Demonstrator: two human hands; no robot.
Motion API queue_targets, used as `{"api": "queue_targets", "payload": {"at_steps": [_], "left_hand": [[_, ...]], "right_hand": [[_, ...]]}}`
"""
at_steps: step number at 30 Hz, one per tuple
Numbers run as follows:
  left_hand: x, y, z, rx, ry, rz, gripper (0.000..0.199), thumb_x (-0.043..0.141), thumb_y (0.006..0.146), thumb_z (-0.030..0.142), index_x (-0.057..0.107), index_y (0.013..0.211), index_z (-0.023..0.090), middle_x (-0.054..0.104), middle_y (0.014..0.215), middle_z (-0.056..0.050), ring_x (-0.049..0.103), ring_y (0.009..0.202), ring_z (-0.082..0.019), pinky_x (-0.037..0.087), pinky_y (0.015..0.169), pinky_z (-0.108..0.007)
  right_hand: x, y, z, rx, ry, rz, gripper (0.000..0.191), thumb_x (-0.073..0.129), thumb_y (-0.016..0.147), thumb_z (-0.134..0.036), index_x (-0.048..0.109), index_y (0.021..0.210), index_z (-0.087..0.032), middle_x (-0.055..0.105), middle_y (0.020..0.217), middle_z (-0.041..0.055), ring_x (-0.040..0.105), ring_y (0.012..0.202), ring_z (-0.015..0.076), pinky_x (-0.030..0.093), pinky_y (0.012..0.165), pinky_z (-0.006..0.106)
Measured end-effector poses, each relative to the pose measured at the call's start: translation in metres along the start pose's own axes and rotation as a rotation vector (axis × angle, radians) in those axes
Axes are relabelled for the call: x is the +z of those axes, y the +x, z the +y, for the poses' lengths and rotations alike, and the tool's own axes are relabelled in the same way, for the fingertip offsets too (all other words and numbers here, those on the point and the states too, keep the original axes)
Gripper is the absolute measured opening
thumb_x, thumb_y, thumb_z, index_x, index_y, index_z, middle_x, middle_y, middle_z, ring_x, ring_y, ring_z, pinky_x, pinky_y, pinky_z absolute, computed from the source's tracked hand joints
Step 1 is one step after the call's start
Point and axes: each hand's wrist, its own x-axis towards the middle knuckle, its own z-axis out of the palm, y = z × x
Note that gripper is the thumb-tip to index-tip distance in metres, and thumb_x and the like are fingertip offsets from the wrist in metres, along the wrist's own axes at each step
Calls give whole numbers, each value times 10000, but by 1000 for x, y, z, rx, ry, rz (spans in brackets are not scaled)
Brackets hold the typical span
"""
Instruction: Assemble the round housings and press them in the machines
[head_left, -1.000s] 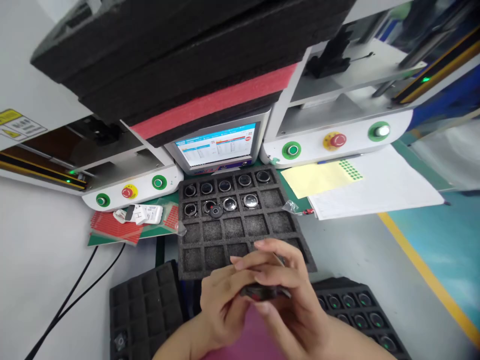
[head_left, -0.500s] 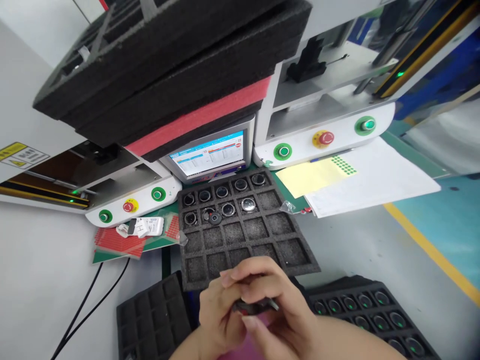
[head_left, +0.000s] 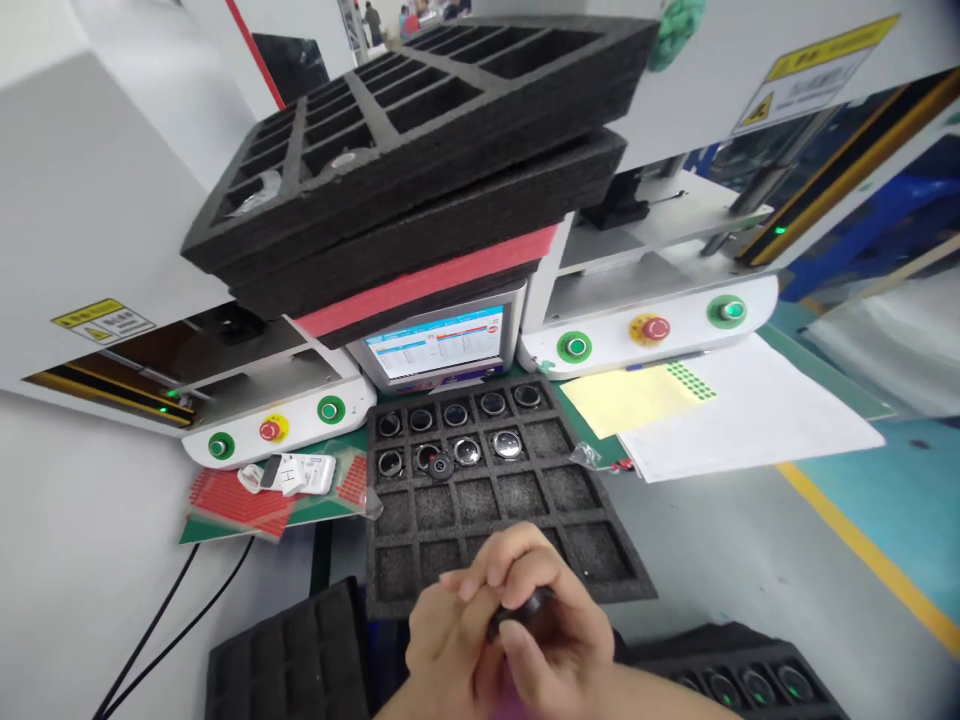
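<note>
In front of my body, low in the head view, both hands are pressed together. My right hand (head_left: 559, 610) is closed with thumb and curled fingers around a small black piece (head_left: 523, 612), mostly covered, so its exact kind does not show. Against its other side lies my left hand (head_left: 446, 635), fingers bent and also around the piece. Just beyond the hands is a black foam tray (head_left: 559, 497) with square pockets. Its back two rows hold several round watch bodies (head_left: 507, 444) with shiny rims. A small black disc with holes (head_left: 440, 466) rests over one pocket there.
Behind the tray stands a lit screen (head_left: 435, 345), with stacked foam trays (head_left: 420, 190) above it. Machine panels with buttons (head_left: 655, 328) flank it. White paper (head_left: 720, 430) and a yellow sheet (head_left: 630, 402) lie right. More foam trays sit low left (head_left: 292, 650) and right (head_left: 720, 645).
The camera view has tilted up, so the scene sits lower and more of the stacked trays shows. My fingers have shifted around the black piece, which is turned differently.
</note>
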Motion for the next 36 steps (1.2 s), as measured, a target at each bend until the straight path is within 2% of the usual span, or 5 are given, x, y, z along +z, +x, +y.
{"api": "queue_targets", "payload": {"at_steps": [3,9,16,23,36], "left_hand": [[8,0,1,-5,-119,-7,280,401,1031,258,652,1126,179,789,766,-38,750,643,-129,571,667,-159],[34,-20,-20,-518,-448,-190,181,556,938,223,546,1118,210,784,855,-16,748,679,-138,596,680,-205],[64,-15,-102,-841,-28,-155,247,579,845,257,618,1056,135,684,1104,-196,623,1132,-371,438,1013,-602],[74,-1,-113,-964,7,-165,138,692,703,140,586,773,194,658,885,-82,666,1003,-339,498,933,-498],[12,26,-18,-843,-589,-146,103,626,761,209,622,860,180,731,742,-10,736,653,-167,593,590,-220]], "right_hand": [[-17,-5,2,40,-99,-67,157,539,1007,-366,620,1082,-254,620,950,65,680,862,194,631,766,339],[-67,-15,24,222,-589,-97,150,647,931,-345,718,906,-216,702,879,78,688,811,206,591,713,278],[-121,32,105,472,-788,-33,282,652,954,-407,658,984,-127,671,875,35,652,734,155,570,703,320],[-113,93,147,566,-859,-16,213,630,983,-324,632,1052,-122,649,967,40,650,802,156,574,736,326],[-35,30,19,301,-339,-129,326,594,953,-495,729,1055,-216,742,1032,89,716,965,231,604,853,337]]}}
